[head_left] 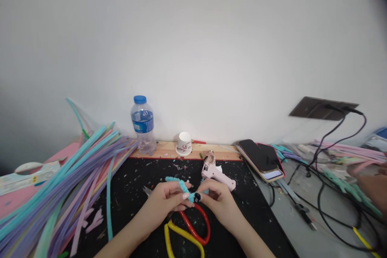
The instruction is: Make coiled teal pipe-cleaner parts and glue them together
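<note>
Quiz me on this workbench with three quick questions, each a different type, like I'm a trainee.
1. True or false: the left hand and the right hand both hold the turquoise fuzzy strip.
2. Which lies on the black mat? A, the paper cup; B, the pale pink glue gun; C, the wall socket.
3. Fill in the blank: on the scissors, one handle is red and the other is ____.

Key: 1 true; 2 B; 3 yellow.
</note>
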`<action>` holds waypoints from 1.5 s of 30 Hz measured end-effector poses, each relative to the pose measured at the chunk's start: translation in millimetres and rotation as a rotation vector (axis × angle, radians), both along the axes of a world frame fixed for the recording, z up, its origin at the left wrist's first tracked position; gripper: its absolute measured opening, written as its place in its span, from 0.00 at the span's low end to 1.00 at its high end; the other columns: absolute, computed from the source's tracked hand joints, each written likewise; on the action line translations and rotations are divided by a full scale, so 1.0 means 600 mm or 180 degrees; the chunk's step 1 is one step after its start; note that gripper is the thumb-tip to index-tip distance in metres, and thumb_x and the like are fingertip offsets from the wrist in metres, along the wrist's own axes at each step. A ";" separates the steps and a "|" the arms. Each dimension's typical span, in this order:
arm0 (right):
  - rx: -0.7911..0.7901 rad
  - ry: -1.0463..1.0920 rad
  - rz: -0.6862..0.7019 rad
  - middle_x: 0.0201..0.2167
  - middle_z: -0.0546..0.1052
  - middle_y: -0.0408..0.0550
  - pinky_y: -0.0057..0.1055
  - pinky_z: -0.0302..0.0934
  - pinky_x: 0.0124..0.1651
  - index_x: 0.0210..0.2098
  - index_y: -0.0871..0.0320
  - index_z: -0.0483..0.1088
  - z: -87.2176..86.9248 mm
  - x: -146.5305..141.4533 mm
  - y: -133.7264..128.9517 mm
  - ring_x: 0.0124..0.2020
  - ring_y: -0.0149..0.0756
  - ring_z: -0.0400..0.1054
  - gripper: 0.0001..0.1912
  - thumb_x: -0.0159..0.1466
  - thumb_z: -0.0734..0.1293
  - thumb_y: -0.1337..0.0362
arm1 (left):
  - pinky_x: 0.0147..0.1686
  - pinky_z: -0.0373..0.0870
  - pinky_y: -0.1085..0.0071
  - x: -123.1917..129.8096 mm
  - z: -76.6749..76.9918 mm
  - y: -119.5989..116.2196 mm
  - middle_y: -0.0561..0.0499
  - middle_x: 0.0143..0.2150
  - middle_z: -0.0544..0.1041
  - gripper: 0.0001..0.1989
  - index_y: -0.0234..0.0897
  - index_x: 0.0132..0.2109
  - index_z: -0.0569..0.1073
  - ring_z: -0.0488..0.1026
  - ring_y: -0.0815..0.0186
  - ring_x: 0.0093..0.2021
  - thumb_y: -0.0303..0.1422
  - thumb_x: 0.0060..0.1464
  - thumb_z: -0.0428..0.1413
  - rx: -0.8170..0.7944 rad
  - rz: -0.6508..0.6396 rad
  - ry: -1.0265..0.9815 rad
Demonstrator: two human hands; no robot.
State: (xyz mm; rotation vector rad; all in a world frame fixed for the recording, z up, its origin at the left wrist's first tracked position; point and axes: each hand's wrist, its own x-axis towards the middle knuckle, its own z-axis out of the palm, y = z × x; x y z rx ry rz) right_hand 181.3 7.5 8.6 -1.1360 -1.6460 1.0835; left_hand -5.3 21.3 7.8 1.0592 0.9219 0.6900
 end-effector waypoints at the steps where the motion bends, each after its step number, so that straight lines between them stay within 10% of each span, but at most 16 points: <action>1: 0.0002 -0.0019 -0.0010 0.24 0.71 0.44 0.26 0.54 0.27 0.26 0.60 0.72 -0.001 0.001 0.000 0.26 0.31 0.62 0.04 0.56 0.67 0.69 | 0.35 0.70 0.73 0.000 -0.001 0.000 0.51 0.32 0.79 0.16 0.35 0.43 0.72 0.76 0.66 0.35 0.36 0.47 0.58 0.0001 0.0002 -0.0004; 45: -0.0485 0.0416 0.0252 0.24 0.70 0.42 0.25 0.54 0.27 0.26 0.60 0.72 0.006 0.005 0.001 0.25 0.29 0.60 0.07 0.56 0.68 0.62 | 0.30 0.69 0.76 0.001 0.005 0.000 0.52 0.27 0.78 0.12 0.35 0.38 0.74 0.76 0.67 0.30 0.37 0.48 0.57 0.0079 -0.0131 -0.0029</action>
